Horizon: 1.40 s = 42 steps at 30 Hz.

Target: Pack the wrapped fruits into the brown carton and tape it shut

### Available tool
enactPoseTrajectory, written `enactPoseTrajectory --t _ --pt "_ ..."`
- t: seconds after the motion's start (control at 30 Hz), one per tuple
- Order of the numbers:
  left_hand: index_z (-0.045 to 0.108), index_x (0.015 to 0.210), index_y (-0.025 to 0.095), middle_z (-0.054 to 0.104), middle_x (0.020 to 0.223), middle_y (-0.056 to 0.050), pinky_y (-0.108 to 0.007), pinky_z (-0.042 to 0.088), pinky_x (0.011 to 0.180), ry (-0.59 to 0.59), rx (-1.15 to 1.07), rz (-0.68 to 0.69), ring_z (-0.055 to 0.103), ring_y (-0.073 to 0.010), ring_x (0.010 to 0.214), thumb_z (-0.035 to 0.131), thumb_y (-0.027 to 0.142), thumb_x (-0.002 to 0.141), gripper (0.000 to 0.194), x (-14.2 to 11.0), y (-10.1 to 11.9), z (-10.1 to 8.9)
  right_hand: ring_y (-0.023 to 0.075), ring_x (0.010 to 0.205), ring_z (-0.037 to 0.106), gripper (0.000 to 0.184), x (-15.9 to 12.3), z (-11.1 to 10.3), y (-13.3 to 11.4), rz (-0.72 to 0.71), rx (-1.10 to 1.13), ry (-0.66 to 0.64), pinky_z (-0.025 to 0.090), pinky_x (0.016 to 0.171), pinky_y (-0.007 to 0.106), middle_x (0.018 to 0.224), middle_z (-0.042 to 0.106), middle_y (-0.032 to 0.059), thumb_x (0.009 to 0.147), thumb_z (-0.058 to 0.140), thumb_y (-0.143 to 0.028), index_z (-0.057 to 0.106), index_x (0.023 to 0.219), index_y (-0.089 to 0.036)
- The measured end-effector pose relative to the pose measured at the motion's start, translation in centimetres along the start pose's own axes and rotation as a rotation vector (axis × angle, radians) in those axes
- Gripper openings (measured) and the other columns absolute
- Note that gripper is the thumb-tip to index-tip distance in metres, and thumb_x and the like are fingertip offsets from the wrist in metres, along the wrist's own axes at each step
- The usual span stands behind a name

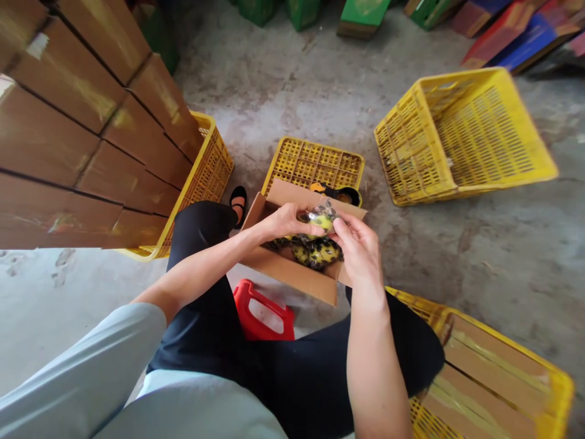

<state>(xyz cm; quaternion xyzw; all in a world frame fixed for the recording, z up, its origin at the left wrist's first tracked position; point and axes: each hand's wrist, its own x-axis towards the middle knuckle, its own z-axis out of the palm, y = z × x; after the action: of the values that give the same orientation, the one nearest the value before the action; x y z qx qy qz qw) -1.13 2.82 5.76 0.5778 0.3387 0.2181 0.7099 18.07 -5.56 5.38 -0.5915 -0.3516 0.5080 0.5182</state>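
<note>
From my end, the left hand point(292, 221) is curled partway round a yellow, black-spotted bundle in clear plastic wrap point(323, 222), and the right hand point(361, 244) has its other end pinched between thumb and fingers. It's right above an open brown cardboard box point(297, 280), more yellow-and-black wrapped pieces point(320, 253) lying inside. Flaps stick out around the hands, and a black-and-orange object point(336, 192) I can't make out sits just past the far one, by a low yellow lattice plastic crate point(315, 160). Red plastic handled thing point(265, 311) on the near side, big yellow plastic basket point(411, 149) off right. The bundle looks shiny and crinkly, though fingers hide plenty.
</note>
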Motion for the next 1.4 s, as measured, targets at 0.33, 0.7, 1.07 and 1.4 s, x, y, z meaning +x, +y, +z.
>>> enactPoseTrajectory --t 0.33,0.7,1.07,1.4 --pt "0.063 0.139 0.012 0.074 0.121 -0.016 -0.037 0.051 0.097 0.076 -0.124 -0.001 0.070 -0.0240 0.105 0.099 0.037 0.063 0.087 -0.3 -0.1 -0.6 0.0188 0.087 0.074 0.033 -0.4 -0.2 -0.7 -0.010 0.109 0.109 0.065 0.085 0.037 0.093 0.077 0.0018 0.076 0.088 -0.049 0.079 0.092 -0.022" --pt "0.076 0.116 0.010 0.077 0.107 -0.012 -0.027 0.052 0.080 0.058 -0.307 -0.068 0.071 -0.0196 0.090 0.092 0.053 0.072 0.063 -0.5 0.7 1.3 0.0176 0.084 0.071 0.034 -0.8 -0.5 -1.3 -0.047 0.106 0.215 0.065 0.084 0.036 0.087 0.072 -0.0001 0.079 0.082 -0.054 0.071 0.083 -0.022" --pt "0.081 0.099 0.012 0.077 0.089 -0.007 -0.028 0.051 0.075 0.093 -0.243 -0.033 0.068 -0.0200 0.079 0.084 0.065 0.074 0.059 -0.6 2.0 2.2 0.0173 0.065 0.059 0.046 -0.9 -1.8 -2.5 -0.098 -0.161 0.177 0.048 0.059 0.026 0.070 0.069 0.0018 0.079 0.079 -0.064 0.076 0.078 -0.018" --pt "0.080 0.094 0.011 0.074 0.083 -0.008 -0.025 0.050 0.068 0.148 -0.337 -0.008 0.064 -0.0165 0.069 0.083 0.070 0.072 0.063 0.3 1.6 2.6 0.0216 0.073 0.066 0.048 0.4 -2.0 -1.4 -0.020 0.046 0.233 0.053 0.070 0.030 0.078 0.076 0.0031 0.071 0.085 -0.064 0.082 0.087 -0.018"
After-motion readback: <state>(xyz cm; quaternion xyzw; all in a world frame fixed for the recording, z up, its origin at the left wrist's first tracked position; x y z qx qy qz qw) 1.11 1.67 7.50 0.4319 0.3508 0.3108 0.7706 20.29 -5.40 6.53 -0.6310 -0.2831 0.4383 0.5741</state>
